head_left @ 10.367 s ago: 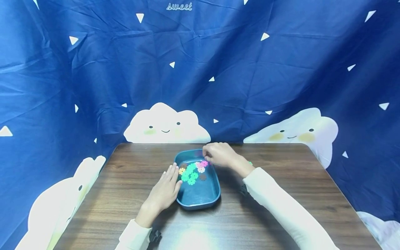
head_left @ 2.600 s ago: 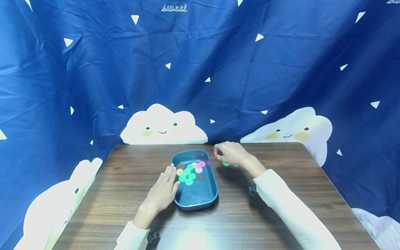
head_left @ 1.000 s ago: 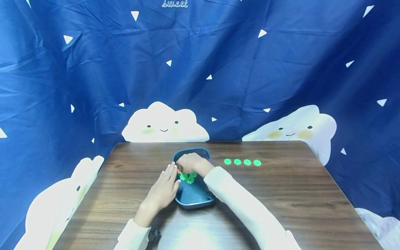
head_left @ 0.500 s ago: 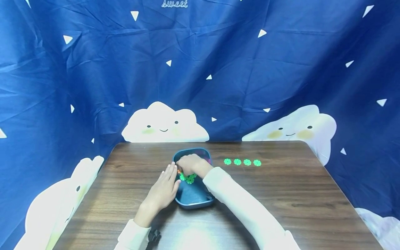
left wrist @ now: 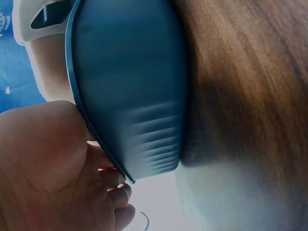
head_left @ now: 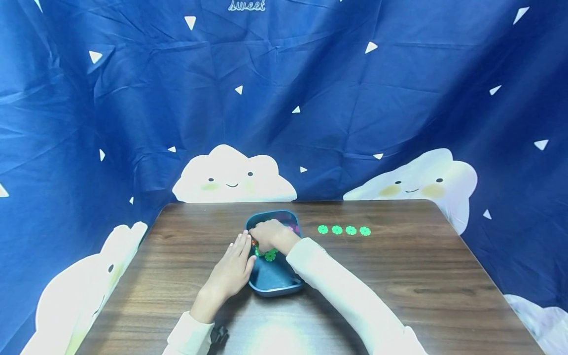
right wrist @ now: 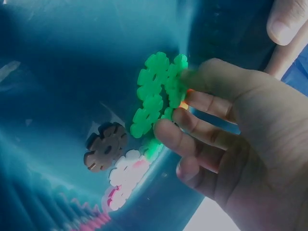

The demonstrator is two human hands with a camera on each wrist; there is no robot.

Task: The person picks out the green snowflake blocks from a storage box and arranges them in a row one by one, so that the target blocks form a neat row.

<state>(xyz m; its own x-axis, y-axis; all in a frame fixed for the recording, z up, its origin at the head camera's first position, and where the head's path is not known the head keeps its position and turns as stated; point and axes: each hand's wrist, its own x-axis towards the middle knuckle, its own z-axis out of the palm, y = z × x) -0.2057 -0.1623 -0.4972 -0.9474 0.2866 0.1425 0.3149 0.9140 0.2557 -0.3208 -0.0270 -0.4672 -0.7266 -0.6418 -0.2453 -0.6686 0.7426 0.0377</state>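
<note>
tray [head_left: 274, 286]: teal blue
flower discs [head_left: 343, 230]: bright green, row at 3 o'clock
table [head_left: 399, 266]: dark wood grain
backdrop [head_left: 310, 98]: navy, white clouds, triangles

Cream long sleeves [head_left: 337, 281], black wrist straps [head_left: 219, 335]

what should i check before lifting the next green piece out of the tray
1. Left hand rests flat against the tray side: ok.
2. Right hand is inside the tray, at the green pieces: ok.
3. Only one piece pinched: cannot tell, the fingers touch a cluster.
4. Row of four green pieces on the table lies straight: ok.
5. Bare table beside the row: ok.
</note>
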